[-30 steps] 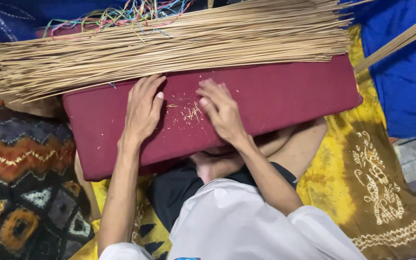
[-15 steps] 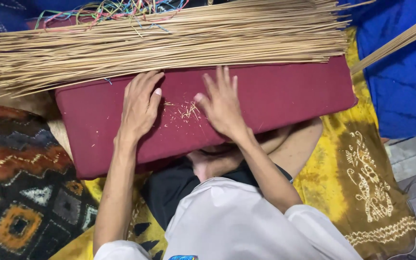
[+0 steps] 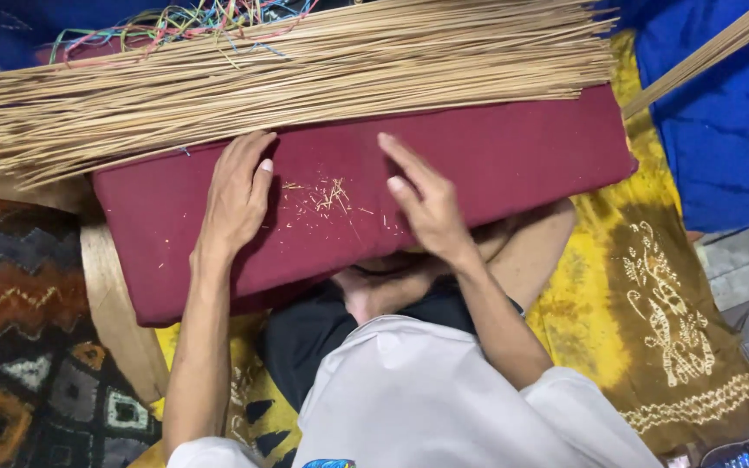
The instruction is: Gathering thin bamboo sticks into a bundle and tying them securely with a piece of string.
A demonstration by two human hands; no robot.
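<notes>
A dark red cushion (image 3: 513, 165) lies across my lap. Along its far edge rests a large bundle of thin tan sticks (image 3: 305, 74). My left hand (image 3: 237, 195) lies flat on the cushion, palm down, fingers reaching the sticks' near edge. My right hand (image 3: 426, 204) hovers or rests on the cushion with fingers straight and together, just right of a scatter of small stick fragments (image 3: 327, 198). Neither hand holds anything.
Yellow patterned cloth (image 3: 652, 295) covers the floor at right, a dark patterned rug (image 3: 19, 364) lies at left. Blue fabric (image 3: 721, 130) sits at upper right, with more sticks (image 3: 704, 56) crossing it. Coloured strings (image 3: 175, 22) lie behind the bundle. A wooden piece (image 3: 114, 303) sticks out under the cushion.
My right hand has shifted slightly right and back from the stick fragments, its fingers now closer together. The left hand stays flat in the same place.
</notes>
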